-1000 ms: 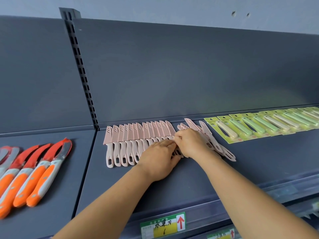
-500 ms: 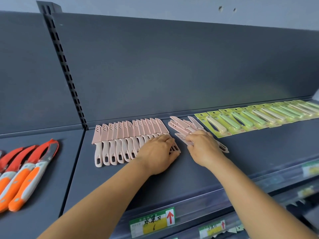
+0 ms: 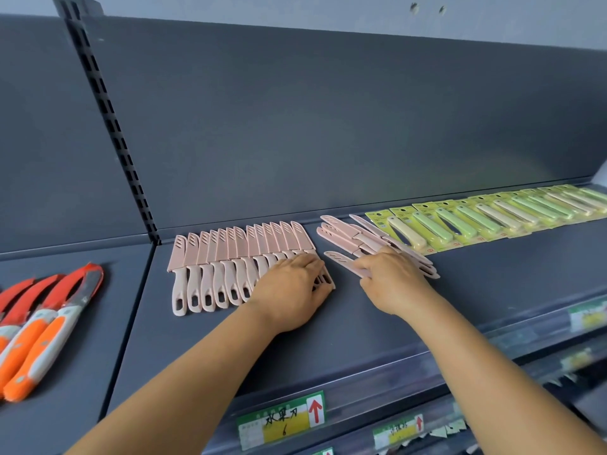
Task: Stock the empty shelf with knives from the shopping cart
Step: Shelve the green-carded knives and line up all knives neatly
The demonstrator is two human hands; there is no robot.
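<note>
A neat row of pink sheathed knives [image 3: 230, 254] lies on the dark grey shelf [image 3: 492, 284], blades pointing to the back panel. My left hand [image 3: 292, 290] rests flat on the row's right end, fingers straight over the last handles. Just to the right is a loose pile of the same pink knives [image 3: 348, 234]. One pink knife [image 3: 338, 258] lies apart at the pile's front, and my right hand [image 3: 394, 280] pinches its handle end with curled fingers. The shopping cart is out of view.
Green carded knives [image 3: 492, 215] line the shelf's back right. Orange-handled knives [image 3: 42, 330] lie on the neighbouring shelf at left, beyond the slotted upright [image 3: 111, 126]. A price label [image 3: 282, 421] with a red arrow sits on the front rail.
My right hand has left the row's end and moved right to the loose pile, drawing one pink knife out toward the front. My left hand has stayed on the row.
</note>
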